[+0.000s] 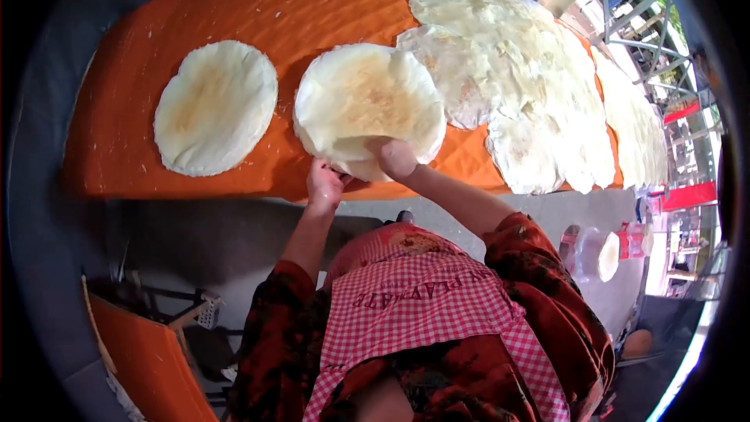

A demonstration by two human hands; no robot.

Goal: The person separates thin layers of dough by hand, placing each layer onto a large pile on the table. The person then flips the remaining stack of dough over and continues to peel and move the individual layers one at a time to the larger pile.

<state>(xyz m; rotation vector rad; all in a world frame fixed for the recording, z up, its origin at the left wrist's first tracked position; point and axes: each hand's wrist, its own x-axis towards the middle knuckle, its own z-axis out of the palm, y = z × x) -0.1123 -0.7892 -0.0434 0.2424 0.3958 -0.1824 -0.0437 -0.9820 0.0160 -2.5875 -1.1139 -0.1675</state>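
A stack of thin round flatbreads [375, 94], pale with browned patches in the middle, lies near the table's front edge. My left hand [324, 186] is at its near left rim, fingers curled in and closed on the edge of the bread. On the near right side, my right hand [398, 159] is closed at the front of the stack, its fingertips partly hidden by the bread. Between the hands the top sheet bends into a fold. Left of this stack sits a second round pile of flatbread [217, 108], apart from both hands.
An orange cloth [320, 0] covers the table, with small crumbs on it. Many thin sheets [508, 62] overlap across its right part. More sheets [633, 125] lie beyond them. At the lower left is an orange panel [148, 359]. Clear plastic-wrapped items [586, 254] stand at the right.
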